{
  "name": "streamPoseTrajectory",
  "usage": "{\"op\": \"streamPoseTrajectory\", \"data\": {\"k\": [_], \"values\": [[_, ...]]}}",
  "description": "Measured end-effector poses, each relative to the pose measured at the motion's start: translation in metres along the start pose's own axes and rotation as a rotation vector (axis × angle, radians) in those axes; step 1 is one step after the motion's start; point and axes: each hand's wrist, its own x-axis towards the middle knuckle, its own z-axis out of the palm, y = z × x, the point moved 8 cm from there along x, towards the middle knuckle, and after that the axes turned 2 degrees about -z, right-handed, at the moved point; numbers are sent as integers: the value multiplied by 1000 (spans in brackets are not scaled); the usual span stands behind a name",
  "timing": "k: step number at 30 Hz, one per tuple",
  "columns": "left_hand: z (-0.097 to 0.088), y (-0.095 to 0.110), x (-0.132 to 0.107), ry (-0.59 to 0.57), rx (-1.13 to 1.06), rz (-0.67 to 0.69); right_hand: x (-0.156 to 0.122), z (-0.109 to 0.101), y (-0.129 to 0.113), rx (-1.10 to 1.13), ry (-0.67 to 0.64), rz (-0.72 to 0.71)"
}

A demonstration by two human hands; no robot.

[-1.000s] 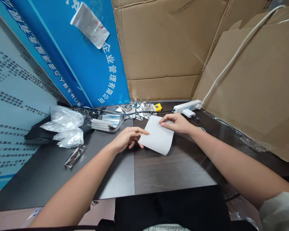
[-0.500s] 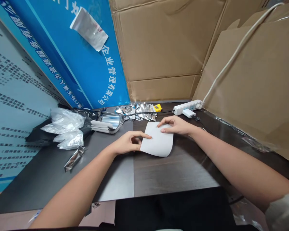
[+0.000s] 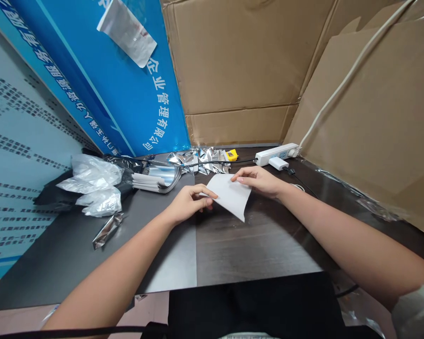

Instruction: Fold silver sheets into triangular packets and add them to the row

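On the dark tabletop [image 3: 257, 249], my left grip [image 3: 189, 205] and right grip [image 3: 257, 182] are half-closed, pinching opposite edges of the white paper sheet [image 3: 231, 195], holding it spanned between them.

You have one plain white paper sheet [image 3: 231, 195], a little curved, turned at a slant, and its lower corner is pointing toward you

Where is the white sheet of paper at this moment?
In the head view, the white sheet of paper is between the left hand and the right hand, over the dark tabletop, just in front of the white power strip.
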Motion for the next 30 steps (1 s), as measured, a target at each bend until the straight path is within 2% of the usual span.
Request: {"op": "streamPoseTrajectory", "data": {"k": [4, 9, 13, 17, 19, 23, 27, 30], "values": [[-11, -6, 0, 147, -61, -37, -2, 2, 0, 144, 17, -17], [-20, -5, -1, 290, -118, -46, -4, 25, -6, 338, -54, -131], [-28, -7, -2, 388, -118, -40, -6, 43, -5, 292, -1, -167], [-33, -9, -3, 450, -88, -22, -8, 63, -8, 297, -50, -234], [-32, -8, -4, 463, -70, -11, -8, 63, -8, 269, 9, -247], [-27, -5, -6, 470, -39, 11, -10, 54, -9, 186, 215, -230], [-27, 2, -8, 492, -33, 58, -11, 52, -14, 171, 253, -222], [-26, 0, -6, 481, -92, 40, -11, 48, -16, 146, 277, -210]]}}
